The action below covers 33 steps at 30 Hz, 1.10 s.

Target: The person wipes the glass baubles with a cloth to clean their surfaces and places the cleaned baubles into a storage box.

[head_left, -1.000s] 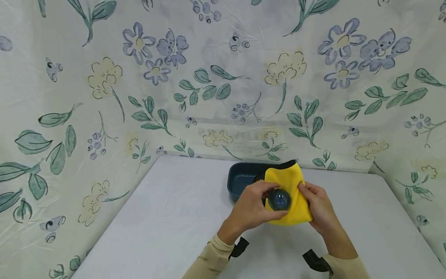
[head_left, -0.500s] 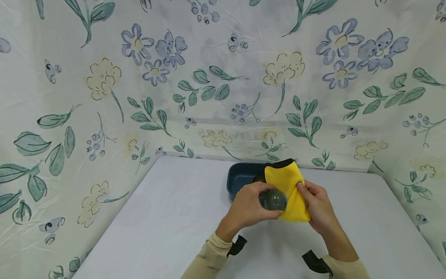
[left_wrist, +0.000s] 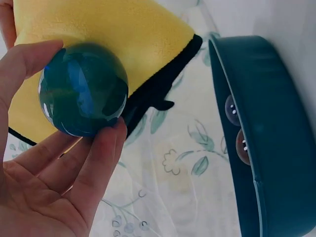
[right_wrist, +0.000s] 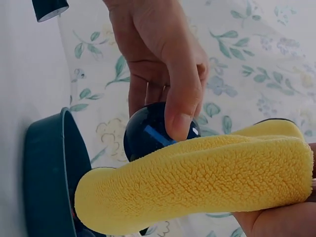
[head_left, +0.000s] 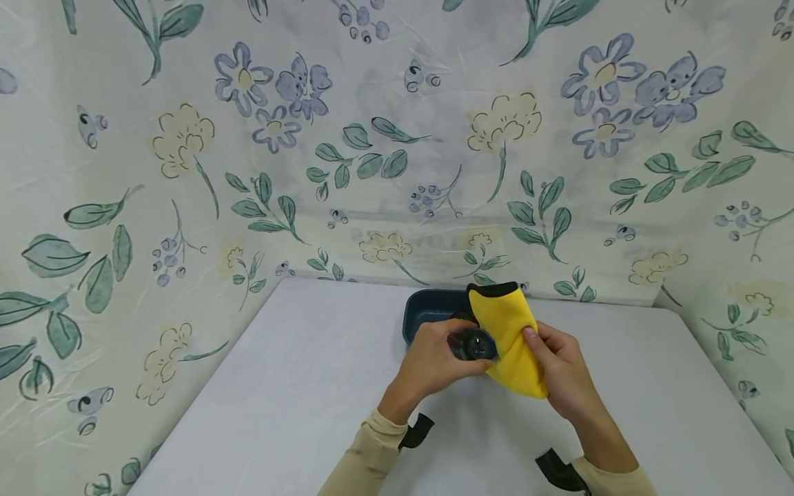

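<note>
glossy glass ball (left_wrist: 83, 89), fluffy yellow cloth (right_wrist: 197, 185)

Left hand (head_left: 434, 362) fingers curled (pinching), right hand (head_left: 561, 372) curled beside it, both forearms raised.

The head view looks forward and down from above the table (head_left: 298, 386), well back, taking in both hands and the floral cloth (head_left: 186, 172) behind. The left wrist view sits very close under the left hand (left_wrist: 44, 187), facing past the ball (left_wrist: 83, 89) toward the tray (left_wrist: 276, 148). The right wrist view (equally close) faces the yellow cloth (right_wrist: 197, 182), with the table standing at its left edge. All three share ball, yellow cloth and tray.
</note>
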Each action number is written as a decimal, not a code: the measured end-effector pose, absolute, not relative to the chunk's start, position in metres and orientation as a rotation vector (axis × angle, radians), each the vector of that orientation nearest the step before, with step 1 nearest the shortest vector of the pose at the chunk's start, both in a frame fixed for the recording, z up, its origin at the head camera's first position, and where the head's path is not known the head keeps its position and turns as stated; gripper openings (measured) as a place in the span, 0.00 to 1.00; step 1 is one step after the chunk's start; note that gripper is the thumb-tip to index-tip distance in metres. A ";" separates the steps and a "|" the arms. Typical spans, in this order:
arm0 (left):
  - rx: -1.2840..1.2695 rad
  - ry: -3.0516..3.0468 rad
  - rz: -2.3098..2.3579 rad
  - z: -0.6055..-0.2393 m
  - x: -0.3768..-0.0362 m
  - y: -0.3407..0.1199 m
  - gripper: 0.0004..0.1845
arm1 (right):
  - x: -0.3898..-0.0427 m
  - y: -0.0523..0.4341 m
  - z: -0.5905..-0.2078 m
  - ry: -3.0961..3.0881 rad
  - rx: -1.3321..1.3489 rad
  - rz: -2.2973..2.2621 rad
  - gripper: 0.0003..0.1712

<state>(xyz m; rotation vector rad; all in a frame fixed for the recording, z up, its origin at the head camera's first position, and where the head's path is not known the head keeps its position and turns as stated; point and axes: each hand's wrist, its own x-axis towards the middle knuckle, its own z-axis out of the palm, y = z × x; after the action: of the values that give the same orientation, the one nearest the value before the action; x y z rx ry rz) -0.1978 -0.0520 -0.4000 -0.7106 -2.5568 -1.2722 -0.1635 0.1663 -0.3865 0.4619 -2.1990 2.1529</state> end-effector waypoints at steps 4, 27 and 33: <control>-0.672 -2.538 -1.296 -0.400 -0.198 -0.053 0.26 | -0.162 0.164 -0.386 -2.234 0.461 2.089 0.25; -0.415 -2.245 -1.596 -0.399 -0.200 -0.052 0.30 | -0.168 0.155 -0.393 -2.237 0.531 2.275 0.30; -0.480 -2.233 -1.599 -0.398 -0.197 -0.048 0.29 | -0.174 0.156 -0.400 -2.241 0.436 2.434 0.33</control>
<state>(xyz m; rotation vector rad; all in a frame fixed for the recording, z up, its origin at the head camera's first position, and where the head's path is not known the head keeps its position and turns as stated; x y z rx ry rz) -0.1969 -0.0477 -0.3984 -0.4803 -2.2325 -1.5992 -0.1744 0.1562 -0.3999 0.4364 -2.2414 2.4341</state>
